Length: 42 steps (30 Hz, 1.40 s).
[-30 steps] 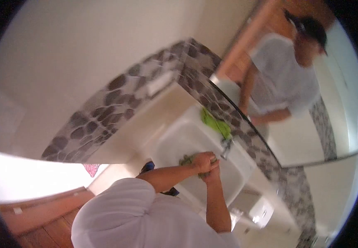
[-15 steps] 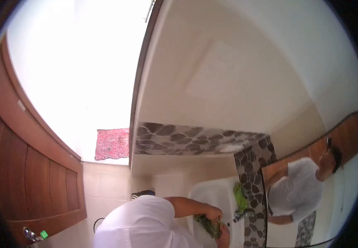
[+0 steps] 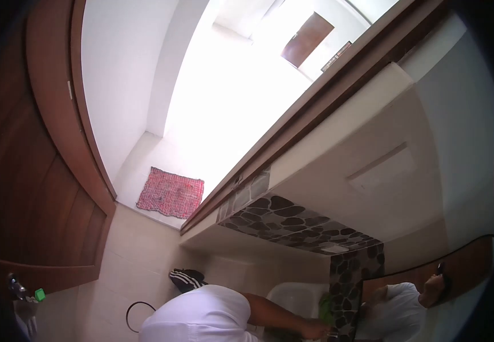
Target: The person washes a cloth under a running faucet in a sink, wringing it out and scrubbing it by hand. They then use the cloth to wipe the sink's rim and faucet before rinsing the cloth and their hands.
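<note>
My left hand (image 3: 315,329) reaches over the white sink (image 3: 292,292) at the bottom edge, beside the metal faucet (image 3: 332,335). Its fingers are too dark and small to make out. My right hand is out of frame. Under my left forearm, a dark patch in the basin may be the green patterned cloth, but I cannot tell. Bright green cloth (image 3: 326,308) lies on the sink's far side, against the pebble-patterned tiles.
A mirror (image 3: 395,316) on the right reflects a person in a white shirt. A wooden door (image 3: 47,188) stands on the left, with a green tag (image 3: 40,294) by its handle. A red mat (image 3: 171,192) lies in the doorway. A black item with white stripes (image 3: 187,280) is behind my shoulder.
The view has turned and shifted, showing more of the doorway. Both hands were gripping the green patterned cloth over the basin; now my left hand is by the faucet and my right is out of frame.
</note>
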Each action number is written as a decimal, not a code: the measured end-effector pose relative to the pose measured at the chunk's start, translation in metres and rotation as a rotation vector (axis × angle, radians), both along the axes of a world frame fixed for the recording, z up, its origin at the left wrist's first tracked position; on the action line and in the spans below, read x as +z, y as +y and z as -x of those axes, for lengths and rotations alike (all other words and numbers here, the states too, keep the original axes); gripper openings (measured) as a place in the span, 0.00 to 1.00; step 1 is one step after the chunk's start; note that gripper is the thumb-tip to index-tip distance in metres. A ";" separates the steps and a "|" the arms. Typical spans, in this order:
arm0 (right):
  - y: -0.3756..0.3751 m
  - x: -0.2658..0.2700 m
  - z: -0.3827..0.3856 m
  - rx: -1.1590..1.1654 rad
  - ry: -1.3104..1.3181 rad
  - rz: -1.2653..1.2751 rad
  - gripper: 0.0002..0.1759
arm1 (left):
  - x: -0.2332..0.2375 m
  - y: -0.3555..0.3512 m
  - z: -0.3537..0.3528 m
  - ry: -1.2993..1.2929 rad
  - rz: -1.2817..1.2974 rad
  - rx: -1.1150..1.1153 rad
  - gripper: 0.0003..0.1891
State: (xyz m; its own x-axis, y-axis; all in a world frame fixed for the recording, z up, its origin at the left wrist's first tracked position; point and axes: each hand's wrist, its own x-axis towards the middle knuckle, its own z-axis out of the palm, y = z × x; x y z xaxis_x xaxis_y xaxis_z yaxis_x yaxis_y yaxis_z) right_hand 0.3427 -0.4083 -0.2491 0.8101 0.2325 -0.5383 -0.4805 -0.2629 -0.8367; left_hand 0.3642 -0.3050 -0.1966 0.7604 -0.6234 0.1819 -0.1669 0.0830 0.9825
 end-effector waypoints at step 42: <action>-0.094 -0.012 0.033 0.396 -0.416 0.545 0.27 | -0.068 -0.061 -0.014 -0.411 -0.016 0.162 0.20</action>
